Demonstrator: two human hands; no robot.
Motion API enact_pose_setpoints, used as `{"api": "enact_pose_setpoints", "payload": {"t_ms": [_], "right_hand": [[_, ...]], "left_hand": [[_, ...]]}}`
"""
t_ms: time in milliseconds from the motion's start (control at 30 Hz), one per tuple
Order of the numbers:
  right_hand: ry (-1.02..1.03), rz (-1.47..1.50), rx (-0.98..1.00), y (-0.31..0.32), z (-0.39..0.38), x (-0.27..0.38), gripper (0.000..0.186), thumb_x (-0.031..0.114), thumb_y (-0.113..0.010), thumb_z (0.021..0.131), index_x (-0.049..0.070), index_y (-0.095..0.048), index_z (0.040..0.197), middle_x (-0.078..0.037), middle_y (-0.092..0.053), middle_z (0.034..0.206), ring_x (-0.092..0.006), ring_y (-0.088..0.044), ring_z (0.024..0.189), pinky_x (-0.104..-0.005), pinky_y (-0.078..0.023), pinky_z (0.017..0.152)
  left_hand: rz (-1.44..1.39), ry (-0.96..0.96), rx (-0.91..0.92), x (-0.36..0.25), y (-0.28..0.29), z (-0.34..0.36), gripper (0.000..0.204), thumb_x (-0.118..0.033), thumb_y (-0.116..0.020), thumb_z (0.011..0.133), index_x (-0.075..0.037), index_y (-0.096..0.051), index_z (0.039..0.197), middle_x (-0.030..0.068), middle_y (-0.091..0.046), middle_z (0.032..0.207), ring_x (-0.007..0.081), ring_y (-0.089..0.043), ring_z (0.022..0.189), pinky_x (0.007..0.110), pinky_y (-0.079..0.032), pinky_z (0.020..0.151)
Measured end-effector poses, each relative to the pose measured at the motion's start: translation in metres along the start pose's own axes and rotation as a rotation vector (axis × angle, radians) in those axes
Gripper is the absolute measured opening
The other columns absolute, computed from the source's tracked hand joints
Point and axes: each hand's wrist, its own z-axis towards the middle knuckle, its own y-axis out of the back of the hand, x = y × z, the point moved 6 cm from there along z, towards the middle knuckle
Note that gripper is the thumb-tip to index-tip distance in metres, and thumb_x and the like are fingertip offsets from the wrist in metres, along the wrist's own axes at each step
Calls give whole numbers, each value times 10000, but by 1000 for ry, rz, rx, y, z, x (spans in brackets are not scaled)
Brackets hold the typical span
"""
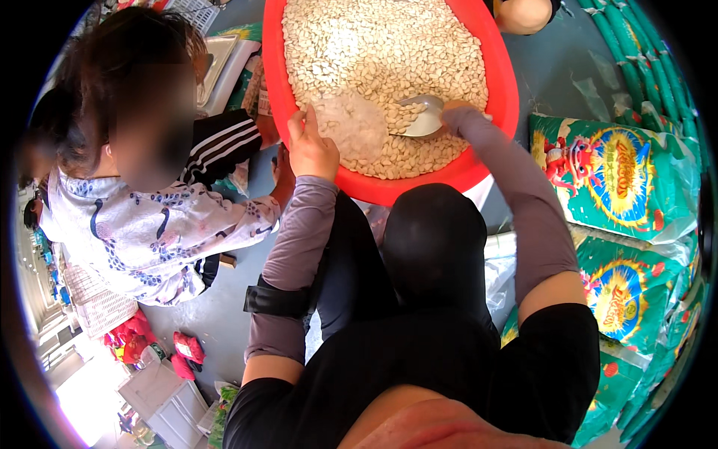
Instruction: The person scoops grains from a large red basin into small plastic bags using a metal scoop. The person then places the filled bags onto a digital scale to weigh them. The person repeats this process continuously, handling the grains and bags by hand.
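A large red plastic tub (502,90) holds pale flat seeds (374,45) in front of my knees. My left hand (313,150) is at the tub's near-left rim, its fingers closed on a clear plastic bag (348,127) that lies over the seeds. My right hand (458,118) grips a metal scoop (425,126) at the right side of the tub. The scoop rests low among the seeds, with some seeds in its left part, just right of the bag.
A co-worker (149,232) in a patterned top crouches close at my left. Another person's knee (523,13) shows beyond the tub. Green printed sacks (613,172) are stacked along my right. A white crate (97,299) and red bags (187,348) sit on the grey floor (553,67).
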Motion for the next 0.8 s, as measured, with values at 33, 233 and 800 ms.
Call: {"api": "enact_pose_setpoints", "payload": {"t_ms": [33,233,800], "right_hand": [[49,-1,-22,11,-7,1,340,246,-462,806,58,-646,1021,-119,-653,1009,-266,-618,969,-473,-437,842],[210,-117,-201,62,-55,-4,202,152,-533,778,62,-645,920,-133,-668,898,-277,-655,819,-380,-501,726],[-14,461,4,-50,13,26,413,336,-380,906,17,-521,1127,-193,-613,929,-328,-591,814,-421,-455,759]], "left_hand": [[-46,64,16,4,2,-1,595,58,-492,660,-23,-470,1248,141,-454,1170,378,-527,923,380,-486,733],[-270,8,-170,3,34,5,743,121,-434,650,-42,-341,1369,179,-344,1208,216,-500,835,292,-458,637],[-338,73,-99,33,-8,-6,747,123,-466,646,-55,-363,1364,146,-346,1194,177,-453,882,216,-418,663]]}}
